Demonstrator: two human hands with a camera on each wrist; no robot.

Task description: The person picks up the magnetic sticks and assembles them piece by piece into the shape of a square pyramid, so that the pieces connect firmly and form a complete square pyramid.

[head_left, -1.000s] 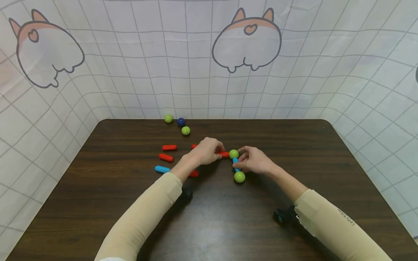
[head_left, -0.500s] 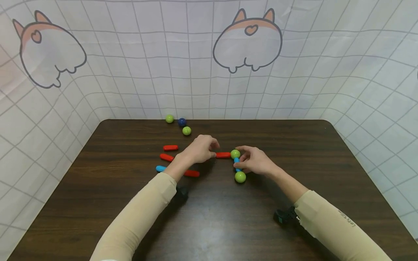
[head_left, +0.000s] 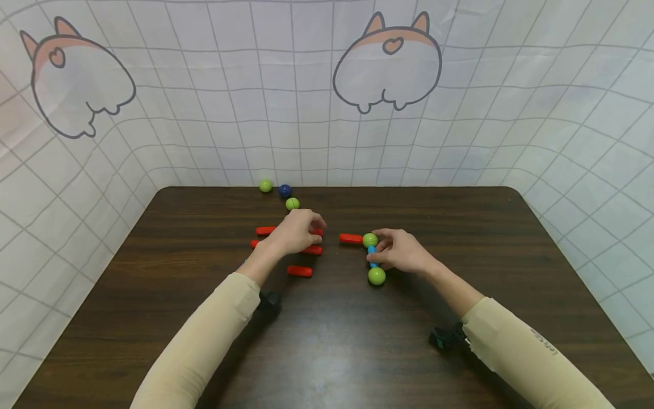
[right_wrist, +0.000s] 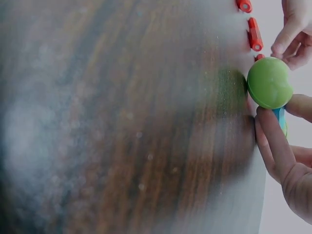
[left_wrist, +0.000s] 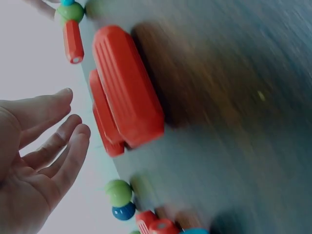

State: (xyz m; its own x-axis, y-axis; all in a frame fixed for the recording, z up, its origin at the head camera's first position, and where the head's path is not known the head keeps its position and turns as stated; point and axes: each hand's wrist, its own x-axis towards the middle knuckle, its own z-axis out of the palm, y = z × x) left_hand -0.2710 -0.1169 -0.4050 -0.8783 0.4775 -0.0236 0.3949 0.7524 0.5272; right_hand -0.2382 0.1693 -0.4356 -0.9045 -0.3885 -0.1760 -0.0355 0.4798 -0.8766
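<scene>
As twelve o'clock marks the far edge of the dark wood-grain table (head_left: 327,352), the pale yellow sleeves (head_left: 179,341) enter from seven and five, a black wrist device (head_left: 444,338) by each. Near green ball (head_left: 376,276): one, touching the near end of a blue rod (head_left: 372,250). Lone red rod (head_left: 299,271): at nine from that ball, well apart. Right hand (head_left: 401,253): thumb and fingers pinching the blue rod. Second green ball (head_left: 370,241): at the rod's twelve, an end-on red rod (head_left: 351,238) touching it at nine. Left hand (head_left: 294,233): fingers loosely curved, slightly spread, tips clear of the four clustered red rods (head_left: 313,250) (partly covered by hand and wrist in the head view). Second blue rod (left_wrist: 195,231): mostly hidden behind the left wrist. Loose balls, towards eleven to twelve from the left hand: green (head_left: 292,203), dark blue (head_left: 284,191), green. Backdrop: white gridded cloth (head_left: 286,136), two animal drawings (head_left: 386,68).
</scene>
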